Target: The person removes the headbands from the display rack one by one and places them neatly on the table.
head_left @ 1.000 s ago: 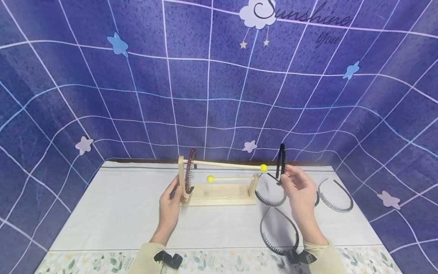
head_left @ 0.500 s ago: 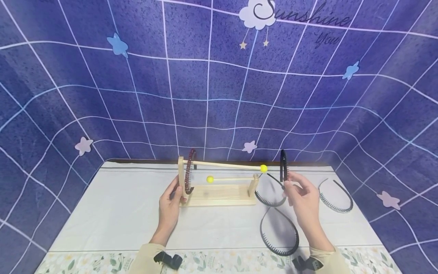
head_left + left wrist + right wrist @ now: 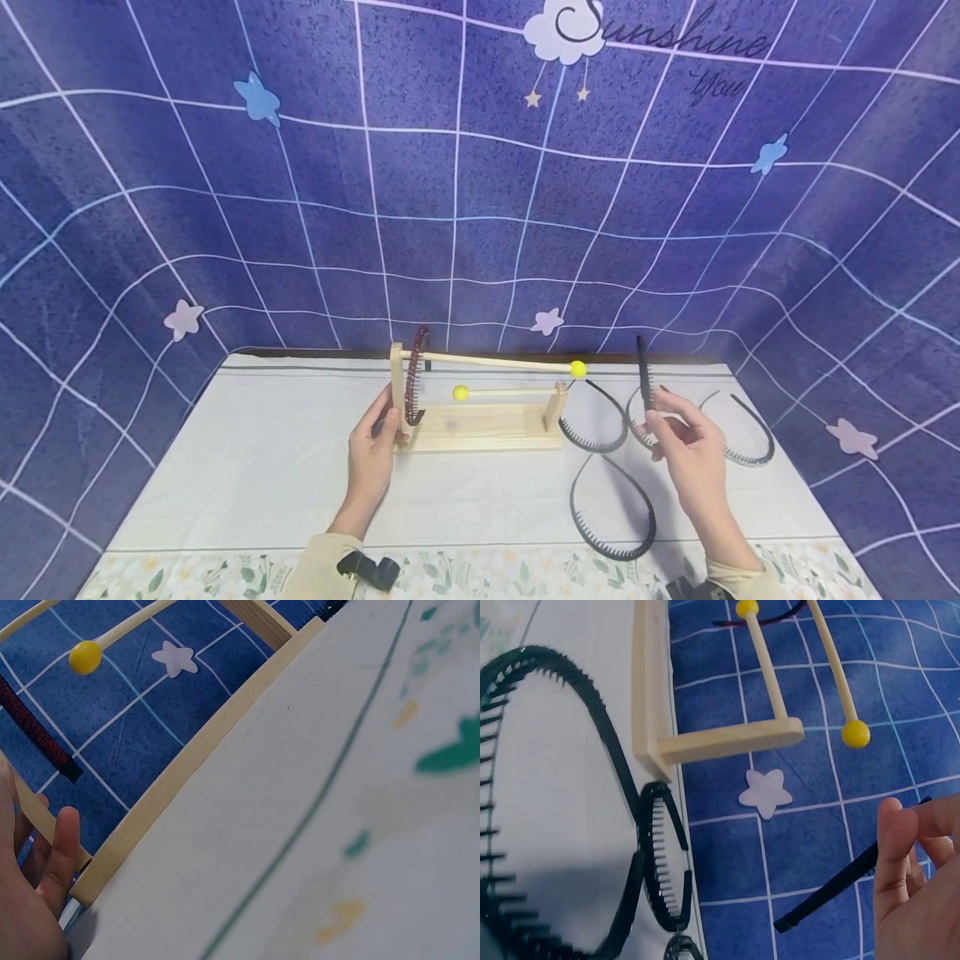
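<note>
In the head view, my left hand (image 3: 371,454) holds the tall left post of a wooden rack (image 3: 480,423), its thumb in front of the post. A dark red toothed headband (image 3: 412,383) hangs over the upper rod (image 3: 487,361), close to that post. To the right of the rack, my right hand (image 3: 692,446) pinches a black toothed headband (image 3: 643,371) between thumb and fingers. That headband stands upright, edge-on, apart from the yellow ball (image 3: 577,369) at the rod's tip. The right wrist view shows its free end (image 3: 795,921) pointing away from the hand.
The rack's shorter post bears a lower rod (image 3: 513,392) with a yellow ball (image 3: 461,392) facing left. Several more headbands lie at the right on the white cloth (image 3: 247,467), including a black one (image 3: 622,554) near the front. A blue patterned curtain (image 3: 480,183) stands behind.
My right hand has moved right and slightly down with the black headband, away from the upper rod's tip. The headband has turned more edge-on. My left hand and the rack have stayed put.
</note>
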Demonstrator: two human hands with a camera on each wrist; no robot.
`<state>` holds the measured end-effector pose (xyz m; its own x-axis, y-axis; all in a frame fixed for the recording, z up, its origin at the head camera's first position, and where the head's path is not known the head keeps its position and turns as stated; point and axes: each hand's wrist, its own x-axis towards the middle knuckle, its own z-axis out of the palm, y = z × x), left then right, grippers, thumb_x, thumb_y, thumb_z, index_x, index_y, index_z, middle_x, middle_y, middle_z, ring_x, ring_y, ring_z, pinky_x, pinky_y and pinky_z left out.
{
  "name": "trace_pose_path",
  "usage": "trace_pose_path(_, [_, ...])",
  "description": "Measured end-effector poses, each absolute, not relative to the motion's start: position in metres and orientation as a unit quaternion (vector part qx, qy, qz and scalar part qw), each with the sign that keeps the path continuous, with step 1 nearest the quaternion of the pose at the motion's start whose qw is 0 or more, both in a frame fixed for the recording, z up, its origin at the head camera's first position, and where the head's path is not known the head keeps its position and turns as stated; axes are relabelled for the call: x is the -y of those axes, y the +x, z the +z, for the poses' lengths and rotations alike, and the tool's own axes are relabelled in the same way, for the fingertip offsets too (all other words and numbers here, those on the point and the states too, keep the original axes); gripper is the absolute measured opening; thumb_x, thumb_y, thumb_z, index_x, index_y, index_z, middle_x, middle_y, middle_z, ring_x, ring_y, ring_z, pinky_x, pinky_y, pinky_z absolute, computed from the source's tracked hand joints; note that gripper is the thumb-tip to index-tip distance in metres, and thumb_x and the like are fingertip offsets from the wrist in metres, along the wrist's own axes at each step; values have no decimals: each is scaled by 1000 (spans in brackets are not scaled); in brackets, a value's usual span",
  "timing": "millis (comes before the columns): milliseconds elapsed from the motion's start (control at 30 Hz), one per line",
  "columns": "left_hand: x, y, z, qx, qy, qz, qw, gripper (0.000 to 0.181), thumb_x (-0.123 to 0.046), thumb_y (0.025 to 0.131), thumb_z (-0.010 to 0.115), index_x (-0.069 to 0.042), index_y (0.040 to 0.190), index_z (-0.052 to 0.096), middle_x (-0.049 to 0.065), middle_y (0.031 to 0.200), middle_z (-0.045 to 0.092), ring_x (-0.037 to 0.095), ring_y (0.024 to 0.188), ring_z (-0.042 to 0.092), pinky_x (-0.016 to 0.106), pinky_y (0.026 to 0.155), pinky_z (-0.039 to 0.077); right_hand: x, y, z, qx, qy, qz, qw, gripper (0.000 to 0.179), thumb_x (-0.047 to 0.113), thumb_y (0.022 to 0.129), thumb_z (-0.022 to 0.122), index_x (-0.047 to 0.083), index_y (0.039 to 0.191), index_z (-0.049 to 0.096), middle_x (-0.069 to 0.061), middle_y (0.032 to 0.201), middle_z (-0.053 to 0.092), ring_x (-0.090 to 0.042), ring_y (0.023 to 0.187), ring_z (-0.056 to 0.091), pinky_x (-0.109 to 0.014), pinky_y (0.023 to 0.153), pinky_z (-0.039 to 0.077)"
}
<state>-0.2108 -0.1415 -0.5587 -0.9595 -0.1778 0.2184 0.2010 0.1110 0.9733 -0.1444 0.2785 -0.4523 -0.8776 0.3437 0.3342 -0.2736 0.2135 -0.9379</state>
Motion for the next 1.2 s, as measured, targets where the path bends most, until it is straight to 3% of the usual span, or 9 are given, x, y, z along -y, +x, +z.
trace_pose_path(133, [141,-210,-558,733,-5,-665,140,54,-35,119,56,-15,168,48,15,163,58,5,135,56,16,91,62,-286,-141,-455,729,-24,638,247,28,-13,102,70,-13,130,71,1,103,74,-11,75,75,-18,50,57])
trace_pose_path(333, [141,-210,-558,727,-3,-669,153,51,-29,118,58,-12,166,51,17,161,60,0,125,61,17,87,64,-302,-132,-461,757,-25,606,244,28,-13,103,69,-12,130,71,6,105,76,-7,77,75,-18,55,59])
trace_pose_path(600, [141,-211,-560,720,-6,-677,152,51,-28,118,59,-12,166,52,16,161,60,2,121,64,18,85,64,-332,-121,-467,742,-24,623,246,24,-12,105,68,-4,127,77,8,118,80,-6,82,76,-20,58,63])
trace_pose_path(1200, [143,-211,-558,726,-16,-673,139,52,-31,119,55,-14,168,49,14,164,57,-2,127,61,18,90,64,-370,-94,-485,744,-98,617,237,13,-6,102,77,-5,115,80,11,100,82,-5,78,75,-20,60,64])
